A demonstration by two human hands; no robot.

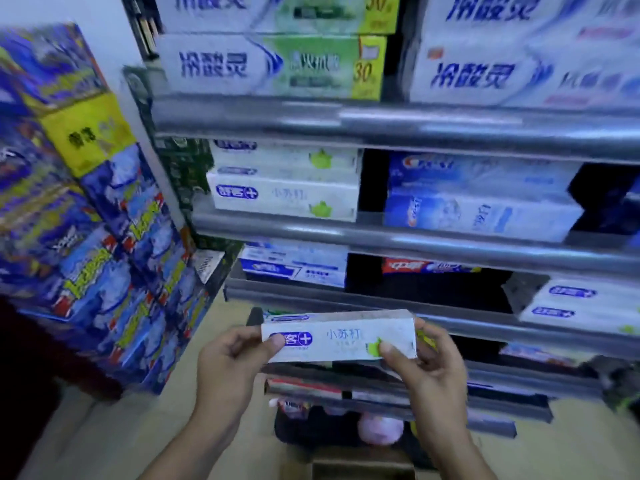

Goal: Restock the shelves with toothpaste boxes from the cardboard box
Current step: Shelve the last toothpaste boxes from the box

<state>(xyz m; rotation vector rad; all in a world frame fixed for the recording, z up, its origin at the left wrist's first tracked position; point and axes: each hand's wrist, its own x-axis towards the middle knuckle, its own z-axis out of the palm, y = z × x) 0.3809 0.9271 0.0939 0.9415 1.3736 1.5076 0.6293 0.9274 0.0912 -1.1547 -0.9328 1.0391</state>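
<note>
A white toothpaste box (pixel 339 336) is held level at 6 o'clock, not yet shelved, pinched near its ends by the left grip (pixel 228 362) and right grip (pixel 429 365). It is judged light, stiff-edged yet crushable, so the ends are best held. A matching stack (pixel 284 199) is seen at 11 o'clock.

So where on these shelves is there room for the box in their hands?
A narrow dark gap lies between the white stack and the Crest boxes. One shelf down, a wider gap opens by the red box. The top shelf is packed.
</note>
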